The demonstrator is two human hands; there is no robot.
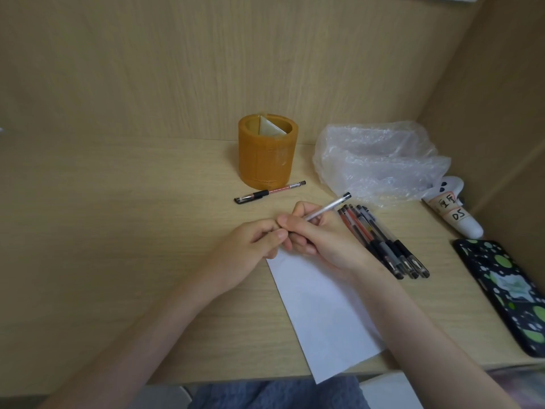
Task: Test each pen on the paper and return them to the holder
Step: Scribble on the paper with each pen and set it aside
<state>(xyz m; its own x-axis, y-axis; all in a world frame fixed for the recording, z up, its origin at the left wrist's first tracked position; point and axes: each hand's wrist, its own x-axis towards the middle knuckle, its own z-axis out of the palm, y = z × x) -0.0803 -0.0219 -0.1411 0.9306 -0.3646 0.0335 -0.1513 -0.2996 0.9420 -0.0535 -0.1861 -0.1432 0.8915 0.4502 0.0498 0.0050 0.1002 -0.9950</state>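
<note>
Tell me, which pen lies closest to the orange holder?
The lone pen with the black grip, lying just in front of the holder. The other pens lie bundled by the right hand, which holds a clear pen.

Left hand [250,246], right hand [321,234]. Forearms [165,320] bare to frame edge. Blue-grey soft garment [277,394] over lap at 6 o'clock.

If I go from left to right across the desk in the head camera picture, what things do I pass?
Orange pen holder → crinkly plastic bag → white tube → spotted phone.
</note>
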